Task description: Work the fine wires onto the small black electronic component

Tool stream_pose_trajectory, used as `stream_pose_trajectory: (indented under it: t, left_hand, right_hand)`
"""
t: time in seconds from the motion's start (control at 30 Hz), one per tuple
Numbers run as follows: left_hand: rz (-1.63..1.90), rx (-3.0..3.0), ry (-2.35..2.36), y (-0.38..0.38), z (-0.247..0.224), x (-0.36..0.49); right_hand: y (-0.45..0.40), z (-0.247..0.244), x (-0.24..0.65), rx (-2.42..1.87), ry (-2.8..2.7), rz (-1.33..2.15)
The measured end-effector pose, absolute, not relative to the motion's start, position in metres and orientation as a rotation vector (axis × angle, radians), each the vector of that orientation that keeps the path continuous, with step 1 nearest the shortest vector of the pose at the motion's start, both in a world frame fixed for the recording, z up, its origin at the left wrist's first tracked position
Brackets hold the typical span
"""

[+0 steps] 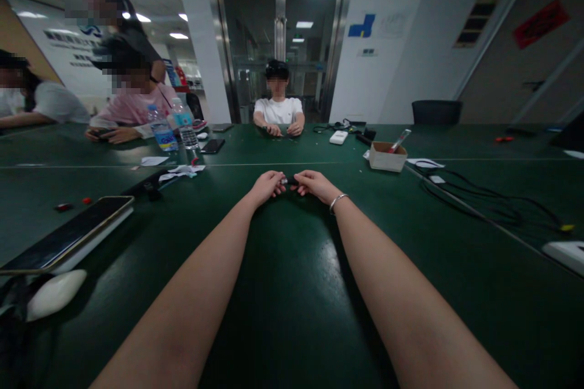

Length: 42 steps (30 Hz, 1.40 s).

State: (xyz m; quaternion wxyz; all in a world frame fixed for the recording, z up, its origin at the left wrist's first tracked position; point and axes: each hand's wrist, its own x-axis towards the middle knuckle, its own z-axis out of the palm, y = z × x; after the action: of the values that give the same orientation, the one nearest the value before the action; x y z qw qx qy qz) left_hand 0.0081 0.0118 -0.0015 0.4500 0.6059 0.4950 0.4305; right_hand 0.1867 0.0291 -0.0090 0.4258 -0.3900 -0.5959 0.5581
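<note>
Both arms stretch forward over the dark green table (283, 292). Between my fingertips is a small black object with a silvery end (289, 181), too small for me to tell its kind. My left hand (268, 187) is closed, its thumb and fingers pinching the silvery end. From the other side, my right hand (317, 185) pinches the black part. A silver bracelet (338, 202) circles my right wrist. The hands are close together just above the tabletop, and the fingers partly cover the object.
At left lie a phone on a white box (68, 234) and a white computer mouse (57, 295). Two water bottles (173, 124) stand beyond. A small cardboard box (387, 157) and black cables (483, 194) lie at right. A person (278, 109) sits opposite; others are at left.
</note>
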Motion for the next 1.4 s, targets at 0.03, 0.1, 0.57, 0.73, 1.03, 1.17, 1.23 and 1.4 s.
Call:
stream_pose_trajectory:
  t: [0.03,0.1,0.57,0.73,1.03,1.17,1.23,1.4]
  left_hand:
    - [1.079,1.507,1.225,0.0121,-0.0019,0.0082]
    - [1.108,1.52,1.215,0.0133,-0.0033,0.0079]
    - [1.062,1.515,1.191,0.013,-0.0024,0.0068]
    - [1.083,1.535,1.191,0.016,-0.0052,0.0064]
    - [1.049,1.519,1.194,0.012,-0.0021,0.0075]
    - [1.02,1.543,1.165,0.0139,-0.0038,0.0069]
    - [1.052,1.575,1.163,0.0139,-0.0042,0.0066]
    - [1.019,1.541,1.16,0.0124,-0.0027,0.0069]
  right_hand:
    - [0.029,-0.009,0.1867,-0.972,-1.492,1.397]
    - [0.0289,-0.0091,0.1868,-0.965,-1.491,1.402]
    - [0.0285,-0.0089,0.1879,-0.945,-1.517,1.389]
    - [0.0291,-0.0095,0.1881,-0.948,-1.505,1.389]
    - [0.0279,-0.0089,0.1877,-0.955,-1.498,1.375]
    - [0.0274,-0.0083,0.1875,-0.96,-1.49,1.377]
    - [0.0278,-0.0085,0.1874,-0.966,-1.483,1.377]
    - [0.0298,-0.0098,0.1876,-0.968,-1.491,1.378]
